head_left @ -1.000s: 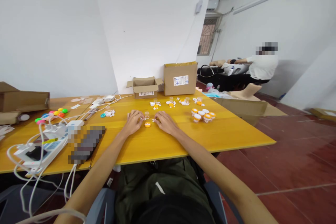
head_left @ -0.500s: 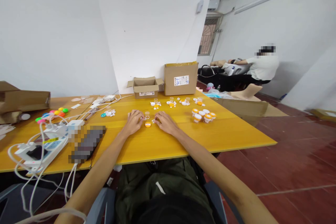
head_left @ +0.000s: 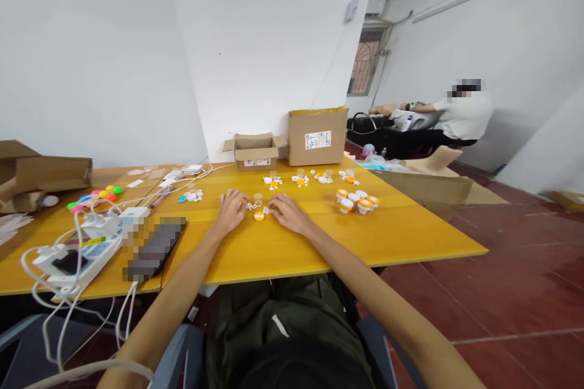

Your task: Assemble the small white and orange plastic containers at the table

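Observation:
My left hand [head_left: 232,211] rests on the yellow table with its fingers loosely bent and apart, their tips beside small white plastic pieces [head_left: 250,206]. Facing it, my right hand [head_left: 289,213] lies with fingers spread, its fingertips at another small white piece [head_left: 266,210]; whether they touch it is too small to tell. Between both hands stand a small clear cup [head_left: 258,199] and, nearer to me, an orange-rimmed lid [head_left: 259,217] lying flat.
Right of my hands several lidded cups [head_left: 357,202] are grouped. Farther back lie small piles of white and orange parts [head_left: 301,181], before an open carton [head_left: 258,155] and a closed carton [head_left: 317,137]. At left are a phone [head_left: 157,249], a power strip [head_left: 98,249] with cables, and coloured balls [head_left: 109,193].
The view has shifted slightly. The white pieces between my hands lie a little differently, and the ring in front of the clear cup no longer shows there. Both hands stay nearly in place.

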`<state>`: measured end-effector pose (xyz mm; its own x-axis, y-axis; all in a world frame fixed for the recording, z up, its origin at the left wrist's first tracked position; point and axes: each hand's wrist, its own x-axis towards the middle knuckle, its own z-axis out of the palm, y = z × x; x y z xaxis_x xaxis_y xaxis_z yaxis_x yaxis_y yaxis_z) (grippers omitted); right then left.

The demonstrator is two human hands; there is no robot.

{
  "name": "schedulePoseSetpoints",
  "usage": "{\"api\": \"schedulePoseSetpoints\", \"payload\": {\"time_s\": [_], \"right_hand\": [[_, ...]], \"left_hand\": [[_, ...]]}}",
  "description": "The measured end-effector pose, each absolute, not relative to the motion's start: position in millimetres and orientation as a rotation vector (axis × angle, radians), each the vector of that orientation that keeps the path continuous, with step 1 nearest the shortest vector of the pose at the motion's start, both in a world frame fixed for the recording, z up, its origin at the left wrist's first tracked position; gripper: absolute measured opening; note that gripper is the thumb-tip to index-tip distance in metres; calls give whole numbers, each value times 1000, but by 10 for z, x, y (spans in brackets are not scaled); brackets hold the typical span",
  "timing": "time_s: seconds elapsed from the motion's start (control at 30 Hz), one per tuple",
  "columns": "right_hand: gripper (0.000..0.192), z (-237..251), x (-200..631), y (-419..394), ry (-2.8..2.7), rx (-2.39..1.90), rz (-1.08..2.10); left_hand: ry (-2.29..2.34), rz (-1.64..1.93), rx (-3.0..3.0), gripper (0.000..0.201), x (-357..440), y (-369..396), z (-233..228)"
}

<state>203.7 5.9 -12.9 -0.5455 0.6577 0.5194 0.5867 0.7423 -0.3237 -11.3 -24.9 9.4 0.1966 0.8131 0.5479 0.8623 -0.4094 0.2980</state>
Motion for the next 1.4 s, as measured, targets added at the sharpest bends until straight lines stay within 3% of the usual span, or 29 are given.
{"api": "schedulePoseSetpoints", "payload": {"time_s": [0.13,0.57,0.77,1.4], "right_hand": [[21,-137,2029,55,-2332,-884,134],[17,-132,2053,59,-2303,-952,114],[23,-58,1990,-58,-2363,-706,145],[17,-97,1959,-64,-2403,-707,133]], "left_hand": [[-1744,-1044,-2294,27,-140,-228,85],[-1858,-938,-2320,23,-195,-154,-42],[-1970,-912,-2256,25,-214,-112,-74],[-1781,-1307,-2305,16,-207,-115,0]]}}
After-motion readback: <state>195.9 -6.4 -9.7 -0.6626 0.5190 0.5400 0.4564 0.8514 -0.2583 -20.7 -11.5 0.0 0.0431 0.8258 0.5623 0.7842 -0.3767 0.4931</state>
